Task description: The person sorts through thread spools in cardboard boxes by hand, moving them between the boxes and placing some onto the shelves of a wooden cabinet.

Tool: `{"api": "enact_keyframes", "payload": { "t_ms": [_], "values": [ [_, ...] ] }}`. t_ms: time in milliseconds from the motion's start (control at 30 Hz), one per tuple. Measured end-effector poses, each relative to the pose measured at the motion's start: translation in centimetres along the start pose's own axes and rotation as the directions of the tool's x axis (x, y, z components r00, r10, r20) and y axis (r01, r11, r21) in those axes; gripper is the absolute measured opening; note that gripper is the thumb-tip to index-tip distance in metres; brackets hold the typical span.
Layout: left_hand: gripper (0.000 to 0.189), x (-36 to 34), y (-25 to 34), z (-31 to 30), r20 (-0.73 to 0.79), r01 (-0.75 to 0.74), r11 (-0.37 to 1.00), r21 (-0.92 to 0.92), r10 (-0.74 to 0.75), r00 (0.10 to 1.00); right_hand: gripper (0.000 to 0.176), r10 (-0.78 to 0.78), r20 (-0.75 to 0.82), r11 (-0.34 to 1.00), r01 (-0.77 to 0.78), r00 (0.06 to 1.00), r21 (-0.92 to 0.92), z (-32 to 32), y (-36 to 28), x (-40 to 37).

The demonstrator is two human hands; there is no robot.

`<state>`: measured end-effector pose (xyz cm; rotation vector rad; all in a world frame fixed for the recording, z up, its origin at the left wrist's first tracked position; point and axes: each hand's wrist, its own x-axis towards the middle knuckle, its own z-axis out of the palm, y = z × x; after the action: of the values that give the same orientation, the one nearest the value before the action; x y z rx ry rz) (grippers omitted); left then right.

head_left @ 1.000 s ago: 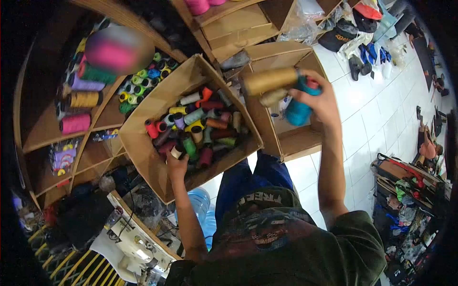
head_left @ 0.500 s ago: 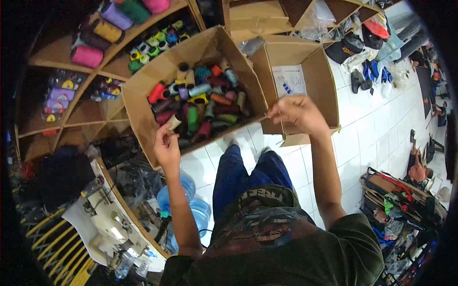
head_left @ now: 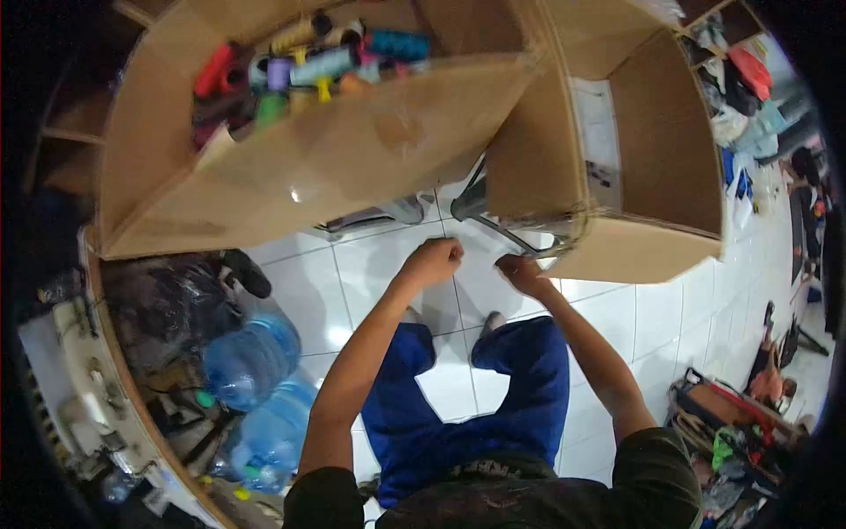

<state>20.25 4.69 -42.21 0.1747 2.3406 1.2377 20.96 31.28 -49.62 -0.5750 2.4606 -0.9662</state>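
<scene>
Two translucent blue plastic water bottles (head_left: 251,363), on the wearer's side of the large brown cardboard box (head_left: 308,181). Multicoloured cylindrical thread spools (head_left: 322,67), heaped inside that box. Left hand (head_left: 438,260), nearer to the box, which lies ahead and leftward, long near wall slanting up rightward: fingers curled, contents hidden. Right hand (head_left: 522,271), farther right of it: fingers bunched, grip cannot be told. Smaller brown cardboard box (head_left: 648,253), right of the large one.

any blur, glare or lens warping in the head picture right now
Head view: the thread spools look smeared, as if by motion; a small bright glint shows on the front of the cardboard box; the white floor tiles catch glare; the picture bends fisheye-style, with black corners.
</scene>
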Motion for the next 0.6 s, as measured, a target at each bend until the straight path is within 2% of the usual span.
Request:
{"api": "enact_keyframes", "payload": {
  "t_ms": [33,67,100,167,200,233,267,300,367,400,433,500,533,600],
  "values": [
    [0.016,3.2,-3.4,1.8,-0.021,0.006,1.0,-0.015,-0.007,1.0,0.02,0.035,-0.073,0.993,-0.043,0.997,-0.109,1.4,4.6,1.0],
    [0.019,6.6,-7.6,4.2,-0.144,-0.059,0.997,0.045,0.065,0.988,0.021,0.037,-0.2,0.991,-0.062,0.979,-0.119,-0.1,3.6,2.2],
    [0.022,9.7,-10.3,5.8,-0.232,-0.005,0.981,0.195,0.051,0.971,0.018,0.148,-0.182,0.989,-0.148,0.972,0.01,-0.7,4.4,3.1],
    [0.023,13.8,-12.6,6.4,-0.229,-0.123,0.9,0.417,0.236,0.944,0.022,0.064,-0.46,0.933,-0.216,0.886,-0.287,1.2,10.6,6.8],
    [0.022,15.8,-14.0,7.1,-0.334,-0.081,0.948,0.308,0.188,0.924,0.026,-0.154,-0.472,0.873,-0.105,0.868,-0.477,1.4,12.8,8.4],
    [0.022,17.8,-15.2,7.5,-0.431,-0.053,0.981,0.189,0.131,0.893,0.03,-0.364,-0.463,0.752,-0.039,0.809,-0.658,1.5,14.8,9.9],
    [0.021,19.6,-16.2,7.9,-0.512,-0.038,0.997,0.066,0.067,0.857,0.031,-0.487,-0.446,0.664,-0.013,0.751,-0.747,1.2,16.7,11.9],
    [0.019,21.5,-17.4,8.4,-0.56,-0.097,0.992,0.079,0.124,0.819,0.031,-0.545,-0.439,0.622,-0.006,0.714,-0.783,0.9,18.2,13.9],
    [0.017,26.1,-19.4,8.9,-0.663,-0.216,0.97,0.112,0.234,0.711,0.033,-0.411,-0.574,0.801,-0.02,0.708,-0.598,-0.2,20.1,18.3],
    [0.017,28.4,-20.3,8.8,-0.658,-0.256,0.959,0.119,0.269,0.703,0.033,-0.306,-0.646,0.896,-0.018,0.699,-0.444,-0.3,20.5,20.2],
    [0.019,30.7,-21.0,9.0,-0.642,-0.218,0.958,0.184,0.285,0.712,0.034,-0.198,-0.698,0.961,-0.005,0.688,-0.277,0.0,20.7,21.6],
    [0.022,35.9,-21.3,8.1,-0.606,-0.141,0.935,0.325,0.32,0.728,0.036,-0.056,-0.755,0.997,0.073,0.653,-0.01,1.2,21.4,24.0],
    [0.027,37.4,-20.9,7.6,-0.542,-0.104,0.939,0.329,0.278,0.793,0.037,-0.014,-0.771,0.99,0.12,0.636,0.08,2.2,21.7,24.5],
    [0.03,43.5,-22.5,8.4,-0.486,0.037,0.786,0.617,0.344,0.803,0.038,0.062,-0.783,0.952,0.199,0.619,0.232,3.9,22.4,24.2]
  ]
}}
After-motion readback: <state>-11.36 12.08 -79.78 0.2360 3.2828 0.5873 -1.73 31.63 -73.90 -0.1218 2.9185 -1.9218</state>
